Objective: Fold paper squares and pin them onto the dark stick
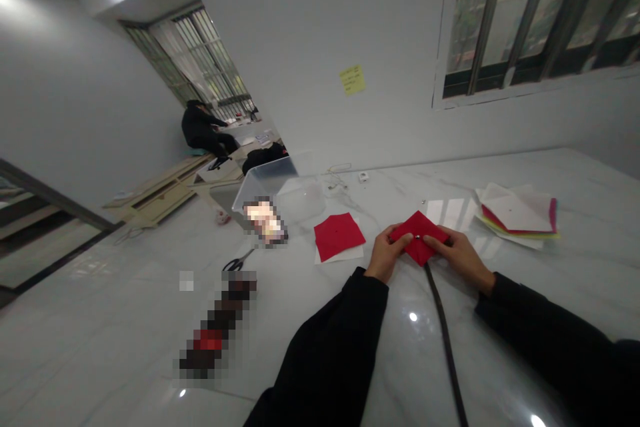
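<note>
A folded red paper square (419,240) is held between both hands just above the white marble table (350,347). My left hand (385,255) pinches its left corner with closed fingers. My right hand (461,255) grips its right side, fingers curled on the paper. A small shiny pin or bead shows near the paper's middle. A dark thin stick (444,340) runs from under the paper toward me. Both arms wear black sleeves.
A second red paper sheet (339,235) lies on a white sheet to the left. A stack of coloured papers (517,213) sits at the right. Scissors (239,261) and a clear plastic box (277,190) stand further left. A person in black sits far back.
</note>
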